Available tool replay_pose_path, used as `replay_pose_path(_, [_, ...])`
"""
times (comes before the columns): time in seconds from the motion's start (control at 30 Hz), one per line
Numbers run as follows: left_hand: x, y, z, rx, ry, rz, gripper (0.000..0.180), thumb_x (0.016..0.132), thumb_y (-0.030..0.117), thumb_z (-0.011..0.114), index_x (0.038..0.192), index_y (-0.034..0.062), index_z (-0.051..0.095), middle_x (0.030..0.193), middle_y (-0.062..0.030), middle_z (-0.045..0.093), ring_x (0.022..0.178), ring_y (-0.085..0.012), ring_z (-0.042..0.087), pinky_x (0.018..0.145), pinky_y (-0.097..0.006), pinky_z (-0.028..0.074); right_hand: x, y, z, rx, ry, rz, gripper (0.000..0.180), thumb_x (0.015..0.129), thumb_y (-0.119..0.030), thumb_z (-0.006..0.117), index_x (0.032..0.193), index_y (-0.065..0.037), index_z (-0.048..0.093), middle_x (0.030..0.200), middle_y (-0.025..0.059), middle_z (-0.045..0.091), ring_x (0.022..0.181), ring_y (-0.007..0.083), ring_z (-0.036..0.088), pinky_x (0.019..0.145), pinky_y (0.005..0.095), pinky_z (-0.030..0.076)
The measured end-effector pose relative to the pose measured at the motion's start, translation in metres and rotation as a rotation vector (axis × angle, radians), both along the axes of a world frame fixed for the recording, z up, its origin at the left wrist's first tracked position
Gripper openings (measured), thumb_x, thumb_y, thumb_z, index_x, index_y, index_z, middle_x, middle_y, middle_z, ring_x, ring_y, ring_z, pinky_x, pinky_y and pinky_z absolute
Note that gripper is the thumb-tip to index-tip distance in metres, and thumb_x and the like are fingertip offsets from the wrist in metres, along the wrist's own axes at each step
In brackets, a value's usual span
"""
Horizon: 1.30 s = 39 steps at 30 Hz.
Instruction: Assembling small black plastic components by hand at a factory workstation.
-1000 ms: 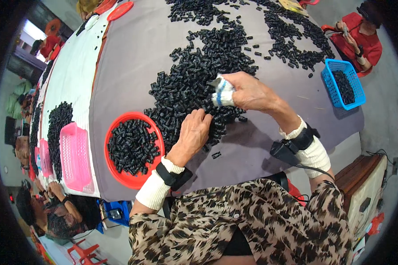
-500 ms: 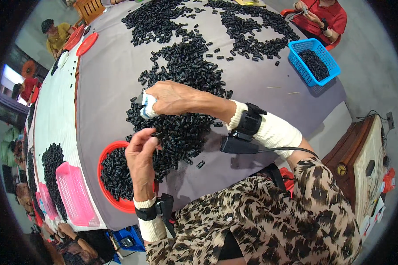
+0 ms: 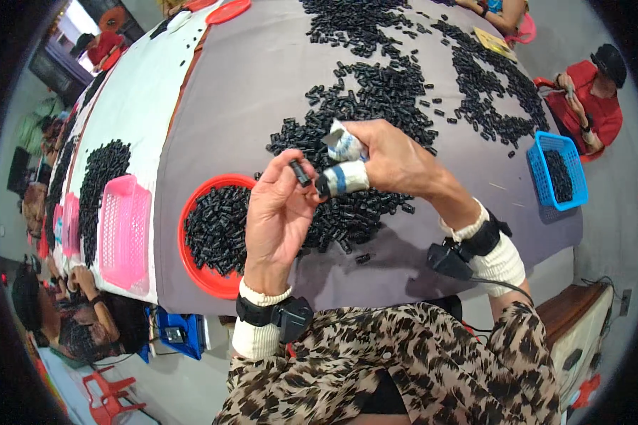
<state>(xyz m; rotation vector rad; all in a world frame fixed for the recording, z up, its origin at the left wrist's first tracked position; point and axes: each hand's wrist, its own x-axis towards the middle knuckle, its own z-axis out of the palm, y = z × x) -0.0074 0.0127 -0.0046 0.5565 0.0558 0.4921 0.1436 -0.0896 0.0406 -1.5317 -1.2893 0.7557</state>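
Note:
My left hand [image 3: 276, 219] is raised palm up beside the red basin, a small black ribbed cylinder [image 3: 300, 173] pinched between its thumb and fingers. Close on its right is my right hand [image 3: 400, 159], curled over the pile with white, blue-marked wrapping on its thumb and finger. At the wrapped fingertip sits another small dark piece [image 3: 322, 186], near the left fingers; the rest of the right grip is hidden. Below and behind both hands spreads a heap of such black cylinders [image 3: 368, 106]. More of them fill the round red basin [image 3: 223, 289].
A blue basket [image 3: 576, 191] with black pieces stands at the table's right edge, near a person in red [image 3: 602, 106]. Pink baskets [image 3: 125, 234] and another black pile [image 3: 103, 173] lie on the white-covered table at left. A cable hangs from my right wrist.
My hands have come together. The left has turned palm up with a cylinder in its pinch; the right has come down beside it, its wrapped fingers now showing. The view has shifted.

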Motion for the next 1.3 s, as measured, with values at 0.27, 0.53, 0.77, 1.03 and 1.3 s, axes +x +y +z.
replay_pose_path(0.27, [0.000,-0.002,0.002,0.039,0.000,0.017,0.024,0.086,0.008,0.054,0.109,-0.0006,0.052,0.092,-0.0090,0.060,0.086,-0.0154,0.058,0.079,-0.027,0.047,-0.015,-0.001,0.004,0.033,0.099,0.006,0.028,0.068,-0.021,0.074,0.080,-0.003,0.057,0.065,-0.0015,0.054,0.060,0.0052,0.046,0.054,0.0234,0.040])
replay_pose_path(0.53, [0.000,-0.006,0.005,0.064,0.002,-0.010,0.024,0.086,0.010,0.054,0.108,-0.0003,0.053,0.093,-0.0079,0.061,0.086,-0.0130,0.059,0.076,-0.026,0.048,-0.015,-0.003,0.000,0.002,0.058,0.013,0.030,0.068,-0.024,0.074,0.080,-0.002,0.056,0.065,0.0005,0.055,0.061,0.0076,0.048,0.056,0.0255,0.041])
replay_pose_path(0.77, [0.001,-0.009,0.009,0.093,0.025,-0.023,0.024,0.086,0.010,0.055,0.108,-0.0004,0.054,0.094,-0.0082,0.061,0.083,-0.0138,0.060,0.073,-0.026,0.050,-0.017,-0.005,0.015,-0.081,-0.173,0.024,0.034,0.067,-0.030,0.070,0.078,0.000,0.057,0.067,0.0129,0.058,0.060,0.0237,0.056,0.058,0.0339,0.043])
replay_pose_path(1.03, [0.001,-0.007,0.012,0.132,0.043,-0.034,0.023,0.086,0.010,0.055,0.107,-0.0007,0.054,0.097,-0.0094,0.061,0.087,-0.0159,0.060,0.075,-0.028,0.051,-0.012,-0.003,0.013,-0.077,-0.249,0.063,0.035,0.067,-0.028,0.071,0.082,-0.001,0.057,0.067,0.0092,0.058,0.060,0.0188,0.054,0.056,0.0317,0.042])
replay_pose_path(1.3, [0.001,-0.007,0.009,0.160,0.086,-0.018,0.023,0.086,0.011,0.055,0.105,-0.0009,0.055,0.097,-0.0087,0.061,0.086,-0.0149,0.060,0.075,-0.027,0.050,-0.014,-0.004,0.015,-0.162,-0.190,0.089,0.036,0.070,-0.029,0.071,0.090,-0.002,0.058,0.068,0.0053,0.058,0.060,0.0124,0.051,0.056,0.0293,0.043])
